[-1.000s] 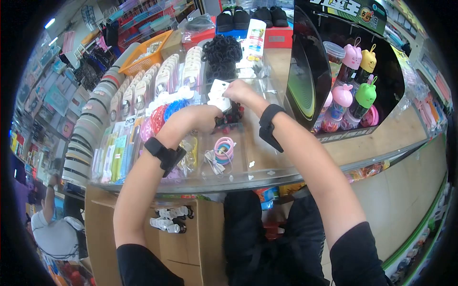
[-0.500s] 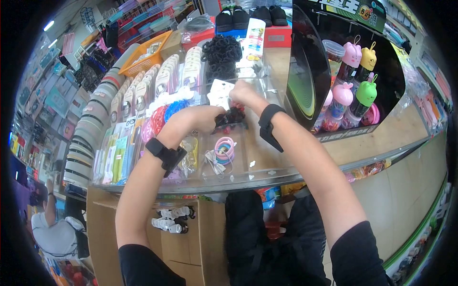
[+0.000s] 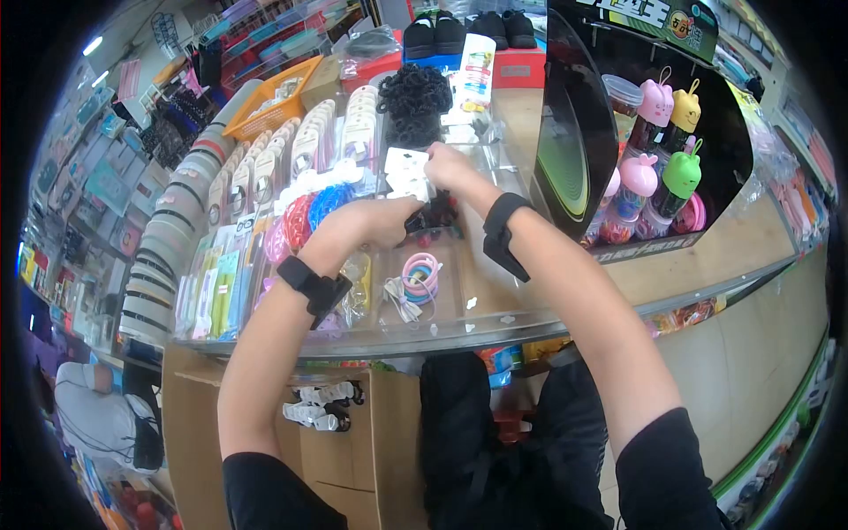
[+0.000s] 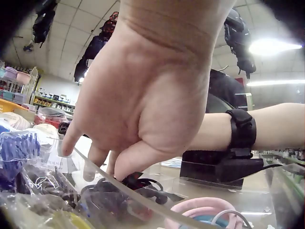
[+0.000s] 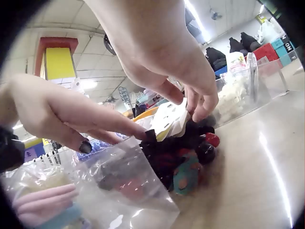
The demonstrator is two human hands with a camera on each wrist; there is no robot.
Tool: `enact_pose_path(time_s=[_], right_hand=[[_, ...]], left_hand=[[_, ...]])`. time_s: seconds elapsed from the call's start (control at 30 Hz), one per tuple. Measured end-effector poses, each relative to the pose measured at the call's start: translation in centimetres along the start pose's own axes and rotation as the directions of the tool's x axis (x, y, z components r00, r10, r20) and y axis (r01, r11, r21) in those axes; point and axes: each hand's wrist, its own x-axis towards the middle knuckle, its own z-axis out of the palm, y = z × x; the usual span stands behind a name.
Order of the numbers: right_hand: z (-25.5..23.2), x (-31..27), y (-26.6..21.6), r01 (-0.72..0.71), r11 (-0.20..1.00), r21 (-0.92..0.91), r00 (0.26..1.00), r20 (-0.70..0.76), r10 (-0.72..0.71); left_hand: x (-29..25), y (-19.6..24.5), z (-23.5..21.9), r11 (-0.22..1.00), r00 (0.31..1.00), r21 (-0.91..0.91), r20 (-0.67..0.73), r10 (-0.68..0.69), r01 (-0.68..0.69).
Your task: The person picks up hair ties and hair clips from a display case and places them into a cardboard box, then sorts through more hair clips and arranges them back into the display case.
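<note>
My right hand (image 3: 450, 168) pinches a small stack of white cards (image 3: 407, 174) over a clear divided tray (image 3: 452, 291). In the right wrist view the cards (image 5: 170, 118) stand tilted above a bunch of dark hair ties (image 5: 162, 157) with red and teal ornaments. From the left, my left hand (image 3: 386, 221) reaches over the same bunch. Its index finger stretches to a black band at the cards' lower edge, with the thumb held apart below. Pastel hair ties (image 3: 420, 276) lie in the compartment nearer me.
Black hair ties (image 3: 415, 97) are heaped behind the tray. Packaged accessories (image 3: 216, 283) and blue bands (image 3: 330, 208) lie to the left, beyond them a row of headbands (image 3: 159, 265). A black display stand (image 3: 579, 132) with animal-topped bottles rises at right. Below the counter stands an open cardboard box (image 3: 397, 442).
The white cards tilt and spread slightly differently in my right hand, which has shifted only a little. My left hand stays beside the dark hair ties. A person at far left has bent lower.
</note>
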Motion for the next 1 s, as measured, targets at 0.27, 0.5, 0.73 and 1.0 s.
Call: enact_pose_path(time_s=[0.27, 0.5, 0.73, 1.0], right_hand=[[0.4, 0.1, -0.3, 0.033, 0.992, 0.126, 0.999, -0.041, -0.028], [-0.4, 0.6, -0.1, -0.021, 0.987, 0.161, 0.999, -0.03, 0.026], [-5.9, -5.9, -6.6, 0.144, 0.915, 0.377, 0.963, -0.266, -0.042], [-13.4, -31.6, -10.8, 0.944, 0.157, 0.289, 0.204, -0.138, -0.969]], left_hand=[[1.0, -1.3, 0.7, 0.999, 0.995, 0.01, -0.083, 0.051, -0.05], [-1.2, -0.3, -0.1, 0.993, 0.988, -0.077, -0.131, 0.082, -0.092], [-10.0, 4.5, -1.4, 0.991, 0.973, -0.073, -0.212, 0.094, -0.112], [-22.9, 8.0, 4.4, 0.867, 0.978, -0.453, -0.114, 0.175, -0.208]])
